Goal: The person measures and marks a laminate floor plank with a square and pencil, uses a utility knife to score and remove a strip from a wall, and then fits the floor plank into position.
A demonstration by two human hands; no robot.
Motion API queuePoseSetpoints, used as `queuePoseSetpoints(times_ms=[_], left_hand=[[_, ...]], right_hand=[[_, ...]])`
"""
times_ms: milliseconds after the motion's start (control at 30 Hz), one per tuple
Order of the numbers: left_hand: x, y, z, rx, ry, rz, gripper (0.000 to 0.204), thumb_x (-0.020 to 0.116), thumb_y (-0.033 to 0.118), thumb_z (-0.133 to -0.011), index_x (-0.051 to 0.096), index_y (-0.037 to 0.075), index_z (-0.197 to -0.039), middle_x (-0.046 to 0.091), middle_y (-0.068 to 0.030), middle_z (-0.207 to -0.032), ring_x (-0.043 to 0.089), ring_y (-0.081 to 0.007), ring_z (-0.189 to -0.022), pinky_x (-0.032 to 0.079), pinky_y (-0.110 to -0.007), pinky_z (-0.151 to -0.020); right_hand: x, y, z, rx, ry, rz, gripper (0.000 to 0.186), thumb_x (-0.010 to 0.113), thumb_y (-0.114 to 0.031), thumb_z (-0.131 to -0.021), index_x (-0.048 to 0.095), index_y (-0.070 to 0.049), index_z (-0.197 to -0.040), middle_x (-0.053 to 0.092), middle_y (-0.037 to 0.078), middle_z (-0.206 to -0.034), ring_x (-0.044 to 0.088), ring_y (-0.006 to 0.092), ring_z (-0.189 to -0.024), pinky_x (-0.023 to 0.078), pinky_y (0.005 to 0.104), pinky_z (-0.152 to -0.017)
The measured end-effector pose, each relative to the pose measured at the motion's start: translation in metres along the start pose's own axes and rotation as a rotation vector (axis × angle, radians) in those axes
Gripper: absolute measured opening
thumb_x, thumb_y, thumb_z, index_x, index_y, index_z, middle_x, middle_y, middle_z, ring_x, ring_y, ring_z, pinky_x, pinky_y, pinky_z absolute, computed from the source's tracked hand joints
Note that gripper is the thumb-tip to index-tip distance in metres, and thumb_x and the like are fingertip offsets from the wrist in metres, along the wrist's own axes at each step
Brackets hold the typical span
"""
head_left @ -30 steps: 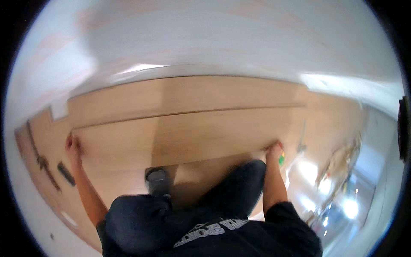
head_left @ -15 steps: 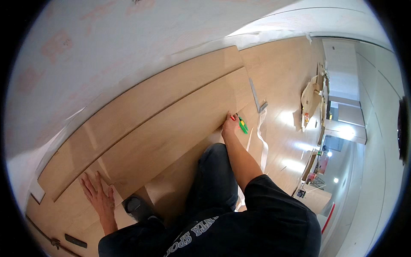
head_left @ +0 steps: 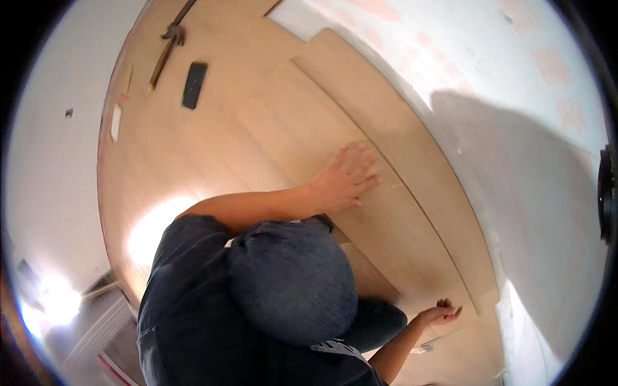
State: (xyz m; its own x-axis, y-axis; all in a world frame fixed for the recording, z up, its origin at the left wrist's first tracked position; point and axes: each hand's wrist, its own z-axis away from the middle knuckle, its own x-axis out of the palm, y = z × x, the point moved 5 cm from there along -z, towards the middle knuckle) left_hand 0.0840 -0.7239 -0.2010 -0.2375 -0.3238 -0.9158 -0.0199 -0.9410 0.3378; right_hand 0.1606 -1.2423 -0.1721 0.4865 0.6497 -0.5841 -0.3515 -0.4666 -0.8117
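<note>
My left hand (head_left: 347, 175) lies flat with fingers spread on a long wood-look plank (head_left: 393, 231), its forearm reaching in from the left. Beyond that plank's long edge, another plank (head_left: 402, 148) lies alongside the wall. My right hand (head_left: 441, 314) is past the near end of the planks, with its fingers curled. A small red spot shows in it, but the thing held is too small to make out. Close below the right hand lies a thin metal square (head_left: 444, 335), partly hidden by my forearm.
A claw hammer (head_left: 168, 51) and a black oblong block (head_left: 194, 85) lie on the floor at the upper left. A white strip (head_left: 116, 122) is near the left wall. My bent knee (head_left: 293, 283) fills the lower middle; the white wall (head_left: 515, 174) rises at right.
The view has swung round sharply. My left hand, earlier by the plank's end, is now spread on its face. The green and red tool at my right hand no longer shows clearly.
</note>
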Motion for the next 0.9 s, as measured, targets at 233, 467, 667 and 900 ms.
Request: queuePoseSetpoints(times_ms=[233, 467, 667, 900], left_hand=[[0.017, 0.002, -0.005, 0.044, 0.072, -0.015, 0.082, 0.069, 0.059, -0.086, 0.048, 0.018, -0.153, 0.034, -0.0216, -0.164, 0.022, -0.0514, -0.153, 0.026, -0.074, -0.116], [0.07, 0.023, -0.03, -0.031, -0.429, 0.157, 0.064, 0.057, 0.045, -0.098, 0.052, 0.01, -0.151, 0.039, -0.0181, -0.162, 0.027, -0.0472, -0.152, 0.02, -0.075, -0.118], [0.121, 0.027, -0.028, 0.086, -0.009, -0.636, 0.063, 0.05, 0.043, -0.101, 0.051, 0.007, -0.152, 0.038, -0.0188, -0.163, 0.029, -0.0458, -0.152, 0.019, -0.075, -0.119], [0.053, 0.025, -0.023, 0.085, -0.282, -0.07, 0.063, 0.046, 0.043, -0.102, 0.05, 0.005, -0.152, 0.035, -0.02, -0.164, 0.024, -0.0467, -0.153, 0.02, -0.077, -0.117]], right_hand=[[0.278, -0.2, 0.197, -0.419, -1.019, -0.298, 0.025, 0.056, -0.012, -0.105, 0.057, 0.001, -0.126, 0.063, 0.01, -0.1, 0.06, 0.0156, -0.085, 0.052, 0.0316, -0.079], [0.451, -0.278, 0.325, -0.272, -1.285, -0.336, 0.024, 0.071, -0.024, -0.1, 0.072, -0.001, -0.108, 0.07, 0.003, -0.092, 0.061, 0.0088, -0.082, 0.05, 0.0258, -0.074], [0.477, -0.277, 0.351, -0.388, -1.363, -0.245, 0.034, 0.067, -0.028, -0.104, 0.069, 0.003, -0.117, 0.072, 0.007, -0.096, 0.069, 0.0139, -0.088, 0.056, 0.0279, -0.084], [0.471, -0.297, 0.352, -0.631, -1.368, -0.073, 0.026, 0.066, -0.027, -0.101, 0.072, -0.005, -0.114, 0.074, 0.018, -0.108, 0.071, 0.0324, -0.097, 0.054, 0.0379, -0.087]])
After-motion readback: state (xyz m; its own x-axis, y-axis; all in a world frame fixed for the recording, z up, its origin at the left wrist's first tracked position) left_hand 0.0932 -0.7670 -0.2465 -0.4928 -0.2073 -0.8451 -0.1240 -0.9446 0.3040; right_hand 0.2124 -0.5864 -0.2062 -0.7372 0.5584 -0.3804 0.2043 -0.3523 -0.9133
